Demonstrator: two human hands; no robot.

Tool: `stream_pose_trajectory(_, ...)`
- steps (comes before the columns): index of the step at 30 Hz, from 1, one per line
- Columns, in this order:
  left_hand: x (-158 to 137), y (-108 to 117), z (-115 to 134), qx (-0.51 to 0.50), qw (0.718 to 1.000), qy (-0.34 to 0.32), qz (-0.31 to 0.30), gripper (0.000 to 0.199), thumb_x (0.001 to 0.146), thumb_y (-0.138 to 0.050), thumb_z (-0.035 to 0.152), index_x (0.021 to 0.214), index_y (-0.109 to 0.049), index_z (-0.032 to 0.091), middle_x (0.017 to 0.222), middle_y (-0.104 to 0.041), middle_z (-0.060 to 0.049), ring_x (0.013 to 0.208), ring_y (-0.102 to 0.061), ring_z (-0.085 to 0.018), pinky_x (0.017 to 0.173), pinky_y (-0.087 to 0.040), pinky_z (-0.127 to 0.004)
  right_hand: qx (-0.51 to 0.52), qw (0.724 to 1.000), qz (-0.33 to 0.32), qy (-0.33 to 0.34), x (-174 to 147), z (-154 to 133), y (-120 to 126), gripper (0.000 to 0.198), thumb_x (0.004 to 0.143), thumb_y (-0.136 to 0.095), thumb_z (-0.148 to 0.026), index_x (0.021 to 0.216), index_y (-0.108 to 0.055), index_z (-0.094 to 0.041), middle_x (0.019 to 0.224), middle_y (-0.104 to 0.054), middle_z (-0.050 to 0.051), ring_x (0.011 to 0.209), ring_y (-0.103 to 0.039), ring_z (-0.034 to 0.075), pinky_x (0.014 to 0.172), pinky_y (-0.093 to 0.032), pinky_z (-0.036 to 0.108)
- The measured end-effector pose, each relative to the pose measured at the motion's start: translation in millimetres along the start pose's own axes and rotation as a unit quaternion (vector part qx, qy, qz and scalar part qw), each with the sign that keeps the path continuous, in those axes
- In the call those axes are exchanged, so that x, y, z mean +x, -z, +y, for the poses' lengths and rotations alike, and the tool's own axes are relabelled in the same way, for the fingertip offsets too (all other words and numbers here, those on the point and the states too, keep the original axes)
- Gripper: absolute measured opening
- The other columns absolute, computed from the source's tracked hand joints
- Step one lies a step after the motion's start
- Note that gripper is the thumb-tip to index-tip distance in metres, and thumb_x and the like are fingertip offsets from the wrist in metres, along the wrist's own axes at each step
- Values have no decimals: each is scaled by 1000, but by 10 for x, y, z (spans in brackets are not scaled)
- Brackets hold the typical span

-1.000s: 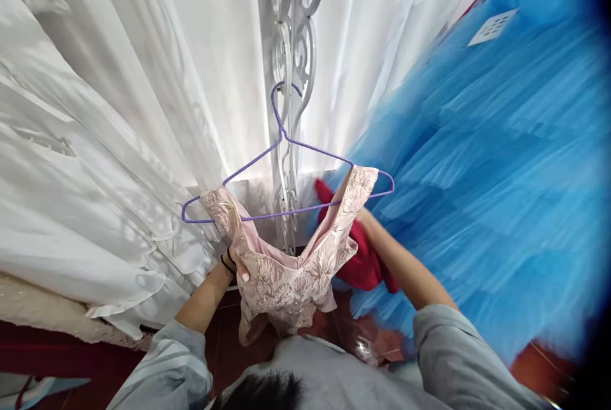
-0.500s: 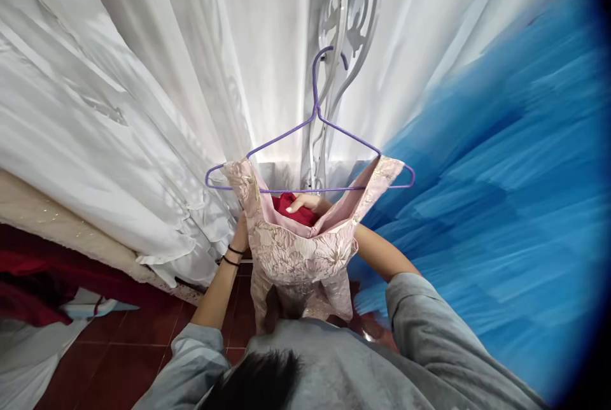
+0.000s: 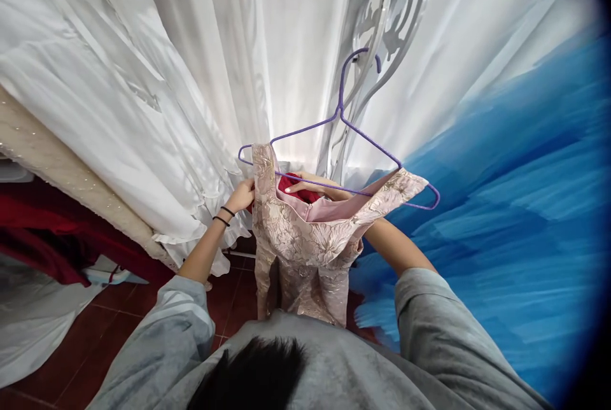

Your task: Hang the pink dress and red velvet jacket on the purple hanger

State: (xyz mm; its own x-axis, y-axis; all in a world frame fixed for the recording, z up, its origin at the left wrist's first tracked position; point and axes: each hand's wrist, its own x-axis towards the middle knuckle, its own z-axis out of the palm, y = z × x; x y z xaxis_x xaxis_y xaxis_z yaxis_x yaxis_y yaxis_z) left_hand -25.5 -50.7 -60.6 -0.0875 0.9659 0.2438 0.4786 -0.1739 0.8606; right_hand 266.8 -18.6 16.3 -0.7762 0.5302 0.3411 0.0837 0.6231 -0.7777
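A pale pink brocade dress (image 3: 312, 238) with raised flowers and wide shoulder straps hangs on a purple hanger (image 3: 340, 104). Behind its neckline my right hand (image 3: 331, 193) grips a bunched red cloth (image 3: 305, 196), thumb on top. The right forearm passes behind the right strap. My left hand (image 3: 242, 196), with two black bands at the wrist, is closed at the dress's left edge. Its fingertips are partly hidden there, and a bit of red cloth shows just below them.
The hanger's hook is on a white scrolled metal stand (image 3: 382, 34). White drapes (image 3: 191, 79) fill the back and left. Blue tulle (image 3: 501, 225) spreads on the right. A sparkly cream fabric edge (image 3: 71, 174) and dark red cloth (image 3: 42, 225) lie left, above red floor tiles (image 3: 95, 333).
My left hand has come out from behind the dress to its left edge. The dress and hanger have turned, left side up and right side lower. The view has shifted left.
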Motion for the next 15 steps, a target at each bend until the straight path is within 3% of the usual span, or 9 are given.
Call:
stream_pose_trajectory(1,31,51,36,27,999,-7,27,12,69,-59,25,76,-63,16,89,-72,-11,98,-64,-32,102,-46,-51,25,997,-78,10,79,23,19,38,78,-65,-35,112,-72,-18,114,-69,6,127,-54,19,111,-36,29)
stream_pose_trajectory(3,79,168,110,80,992,-14,93,11,73,-57,27,73,-61,16,82,-70,-8,91,-65,-29,96,-48,-48,77,977,-192,-57,315,124,-22,38,72,-68,-35,105,-72,-17,102,-72,5,119,-57,24,109,-41,34)
stream_pose_trajectory(5,107,317,184,87,988,-5,130,19,77,-59,34,71,-60,16,78,-68,-6,85,-64,-25,91,-50,-43,90,956,-222,-169,565,278,-125,35,60,-75,-31,90,-71,-15,83,-72,1,93,-64,24,89,-53,33)
stream_pose_trajectory(7,119,511,253,49,995,31,81,29,75,-67,44,76,-64,15,80,-70,-5,82,-65,-23,86,-52,-39,69,949,-220,-213,744,442,-203,35,49,-78,-21,82,-70,-13,72,-70,-1,72,-60,20,68,-53,29)
stream_pose_trajectory(9,138,740,319,2,995,93,-20,41,66,-79,50,83,-69,14,86,-73,-6,81,-67,-24,84,-53,-38,38,961,-164,-218,852,576,-196,27,48,-75,-14,75,-68,-12,64,-65,-2,63,-54,16,59,-48,25)
stream_pose_trajectory(11,201,973,392,-39,986,151,-51,48,56,-87,48,84,-72,13,86,-75,-8,79,-68,-24,84,-55,-39,15,971,-79,-224,955,650,-113,16,57,-69,-16,72,-63,-14,61,-61,-3,61,-51,13,58,-46,23)
stream_pose_trajectory(13,338,1173,493,-83,982,171,8,44,54,-90,42,81,-71,13,81,-75,-8,77,-69,-22,85,-56,-39,53,971,41,-227,1107,653,-5,10,65,-63,-17,74,-59,-16,63,-62,-2,63,-55,13,62,-49,24)
stream_pose_trajectory(15,541,1310,644,-127,975,158,90,35,58,-88,33,78,-69,13,74,-73,-7,75,-69,-22,85,-57,-40,144,952,163,-216,1300,588,88,11,67,-61,-17,77,-57,-17,68,-65,-1,67,-61,15,68,-54,28)
